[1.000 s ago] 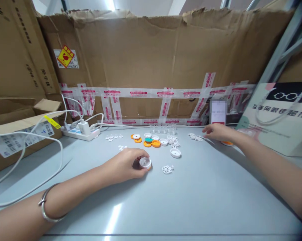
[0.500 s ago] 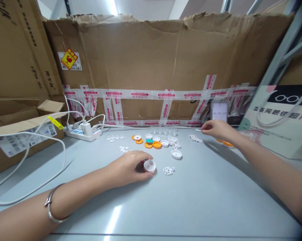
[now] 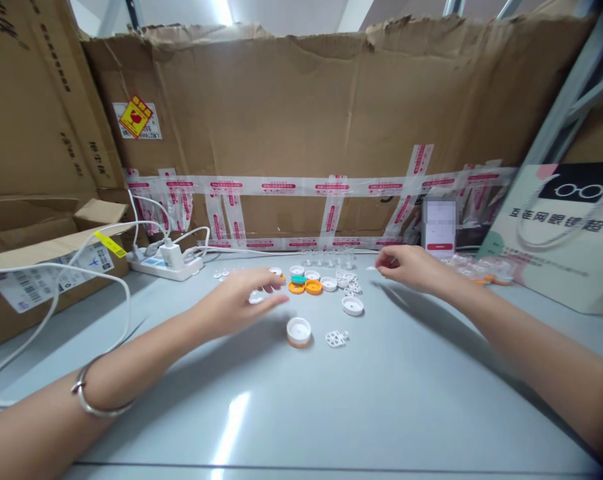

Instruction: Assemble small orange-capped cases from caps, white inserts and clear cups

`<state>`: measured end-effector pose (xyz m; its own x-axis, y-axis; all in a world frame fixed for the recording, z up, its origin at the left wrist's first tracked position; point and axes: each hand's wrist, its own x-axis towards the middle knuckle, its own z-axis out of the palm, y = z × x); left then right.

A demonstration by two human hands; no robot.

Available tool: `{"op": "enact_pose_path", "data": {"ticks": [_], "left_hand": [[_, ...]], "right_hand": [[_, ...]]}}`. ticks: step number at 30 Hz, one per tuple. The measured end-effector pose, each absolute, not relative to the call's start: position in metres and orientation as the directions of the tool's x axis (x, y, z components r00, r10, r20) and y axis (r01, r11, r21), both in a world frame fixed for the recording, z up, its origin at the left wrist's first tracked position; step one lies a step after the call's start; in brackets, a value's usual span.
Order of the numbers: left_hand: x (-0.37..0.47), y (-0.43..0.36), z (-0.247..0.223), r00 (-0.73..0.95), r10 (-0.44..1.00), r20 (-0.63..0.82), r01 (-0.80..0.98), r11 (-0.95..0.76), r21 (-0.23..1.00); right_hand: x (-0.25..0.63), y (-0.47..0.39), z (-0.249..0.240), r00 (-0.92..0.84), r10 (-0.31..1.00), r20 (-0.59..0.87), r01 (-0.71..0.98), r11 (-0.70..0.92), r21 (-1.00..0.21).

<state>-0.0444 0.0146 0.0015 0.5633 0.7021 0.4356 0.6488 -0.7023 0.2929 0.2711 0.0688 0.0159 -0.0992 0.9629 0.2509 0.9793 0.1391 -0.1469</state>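
My left hand [image 3: 244, 297] hovers above the table with fingers apart, holding nothing, near a cluster of small round caps. In front of it a white round cap [image 3: 299, 329] sits on an orange base. Just right of that lies a white openwork plastic piece [image 3: 337, 339]. Farther back is a single white cap [image 3: 352, 306]. My right hand [image 3: 405, 265] pinches a small white piece [image 3: 371, 268], too small to name. Beside it lies a pile of white lattice parts [image 3: 349, 282]. The teal cap [image 3: 298, 280] rests among orange and white ones.
Several clear small cups [image 3: 326, 258] line the back. A phone [image 3: 439, 230] leans against the large cardboard sheet [image 3: 281, 120]. To the left are a power strip [image 3: 179, 272], white cables and an open carton [image 3: 46, 267]. A paper bag [image 3: 561, 247] stands right, beside bagged parts [image 3: 481, 268].
My left hand has let go of the white-and-orange cap and moved up and left, fingers opening. My right hand has shifted left with the small white piece. The phone's display has changed.
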Motion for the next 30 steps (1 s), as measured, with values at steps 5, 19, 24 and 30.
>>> {"op": "enact_pose_path", "data": {"ticks": [5,19,24,30], "left_hand": [[-0.084,0.044,0.018,0.509,0.788,0.346,0.814,-0.572,0.106],[-0.1,0.065,0.004,0.529,0.845,0.071,0.829,-0.533,0.169],[-0.099,0.07,-0.001,0.513,0.856,0.058,0.837,-0.514,0.187],[-0.099,0.07,-0.004,0.51,0.858,0.061,0.837,-0.511,0.195]], "right_hand": [[0.306,0.089,0.01,-0.036,0.985,0.169,0.997,0.046,-0.054],[0.303,0.078,0.021,-0.008,0.985,0.173,1.0,0.013,-0.027],[0.244,0.024,0.036,-0.532,0.842,-0.093,0.776,0.44,-0.453],[0.213,0.001,0.018,-0.65,0.739,-0.176,0.704,0.5,-0.504]]}}
